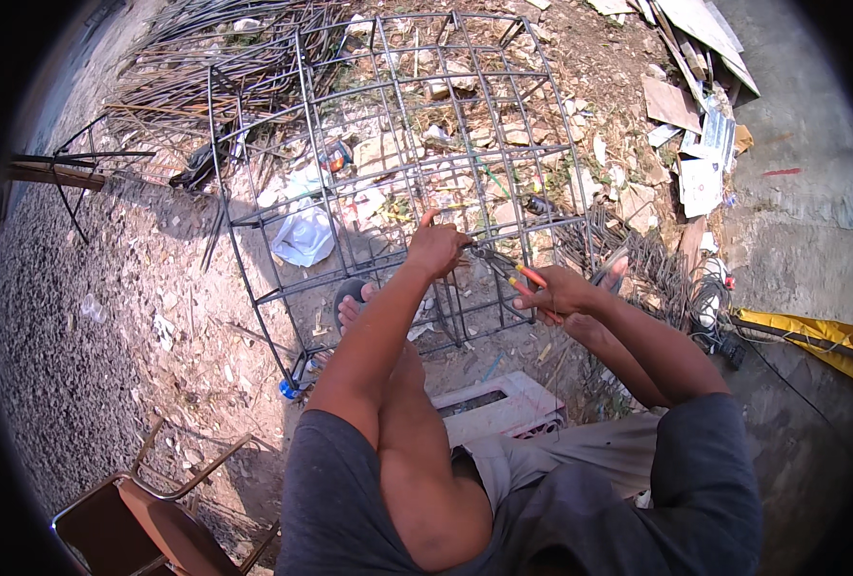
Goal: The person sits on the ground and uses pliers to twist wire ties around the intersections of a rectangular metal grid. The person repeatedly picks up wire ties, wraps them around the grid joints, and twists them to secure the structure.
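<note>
A rebar cage [400, 84] of dark steel bars stands on the ground in front of me. Its near side reaches between my feet. My right hand [556, 291] grips a pair of pincers [506, 266] by their red-orange handles. The jaws point left, at a bar crossing of the cage. Just left of those jaws, my left hand [436, 247] is closed against the same crossing, one finger sticking up. Whatever its fingers pinch is hidden.
Loose rebar [225, 67] lies piled at the far left. A white plastic bag [304, 233] and rubble lie beneath the cage. Boards [700, 58] lean at the far right. A brown chair [148, 523] is at the lower left, a yellow sheet [810, 336] at right.
</note>
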The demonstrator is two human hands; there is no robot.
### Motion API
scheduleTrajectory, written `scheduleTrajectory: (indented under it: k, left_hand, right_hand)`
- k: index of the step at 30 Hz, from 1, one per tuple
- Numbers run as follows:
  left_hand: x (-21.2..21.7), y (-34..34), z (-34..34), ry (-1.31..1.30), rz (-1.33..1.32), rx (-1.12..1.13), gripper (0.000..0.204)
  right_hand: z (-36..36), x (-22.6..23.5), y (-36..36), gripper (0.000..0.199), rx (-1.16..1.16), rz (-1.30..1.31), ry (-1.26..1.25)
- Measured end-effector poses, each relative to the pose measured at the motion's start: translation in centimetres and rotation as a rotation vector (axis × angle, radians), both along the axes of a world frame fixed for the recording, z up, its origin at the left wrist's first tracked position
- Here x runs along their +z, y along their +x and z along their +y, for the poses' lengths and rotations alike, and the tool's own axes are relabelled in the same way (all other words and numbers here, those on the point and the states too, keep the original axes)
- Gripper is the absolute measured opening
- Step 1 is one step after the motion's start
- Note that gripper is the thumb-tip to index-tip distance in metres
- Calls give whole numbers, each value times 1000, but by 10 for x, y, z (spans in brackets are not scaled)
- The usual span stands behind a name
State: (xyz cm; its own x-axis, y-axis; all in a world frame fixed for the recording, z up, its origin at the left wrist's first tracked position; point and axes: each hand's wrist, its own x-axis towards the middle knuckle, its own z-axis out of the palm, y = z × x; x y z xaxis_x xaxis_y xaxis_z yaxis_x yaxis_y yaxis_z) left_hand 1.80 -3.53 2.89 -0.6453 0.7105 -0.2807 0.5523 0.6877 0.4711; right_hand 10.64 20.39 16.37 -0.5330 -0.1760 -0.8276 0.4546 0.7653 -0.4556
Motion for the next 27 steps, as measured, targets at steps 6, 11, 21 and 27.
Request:
scheduleTrajectory:
  k: [6,11,21,27]
  left_hand:
    - [-1,0,3,9,14,-18,29]
    - [3,1,1,-11,42,-52,31]
    - [5,5,-4,68,4,-3,37]
    - [8,4,-7,32,29,-90,37]
  right_hand:
    - [21,-36,18,36,-525,-327,-341]
    - [26,-75,65,39,-939,-810,-1116]
    - [-22,-62,79,38,-1146,-610,-723]
    - [-12,-59,77,43,-1142,-462,-675]
